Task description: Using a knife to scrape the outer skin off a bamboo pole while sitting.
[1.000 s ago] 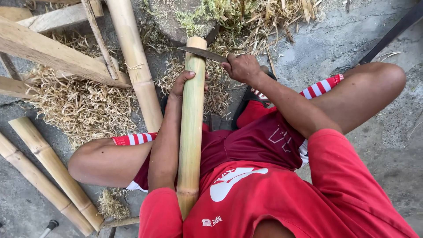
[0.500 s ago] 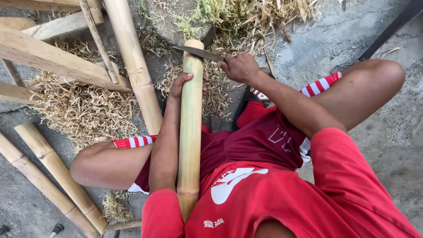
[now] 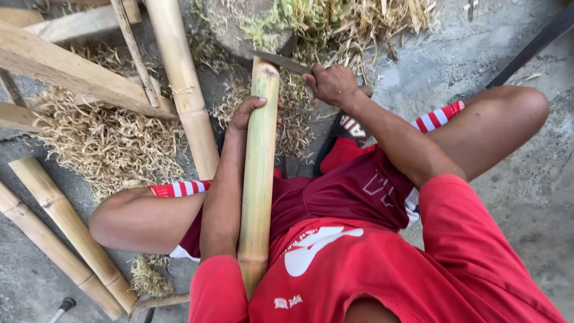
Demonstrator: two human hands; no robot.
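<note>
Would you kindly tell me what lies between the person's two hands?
In the head view, the top end of the upright bamboo pole stands between the left hand and right hand, with the knife blade reaching across it.

Seated person braces green bamboo pole against chest, left hand gripping its side, right hand holding blade across pole's top at 12 o'clock; shavings at 9 o'clock.
</note>
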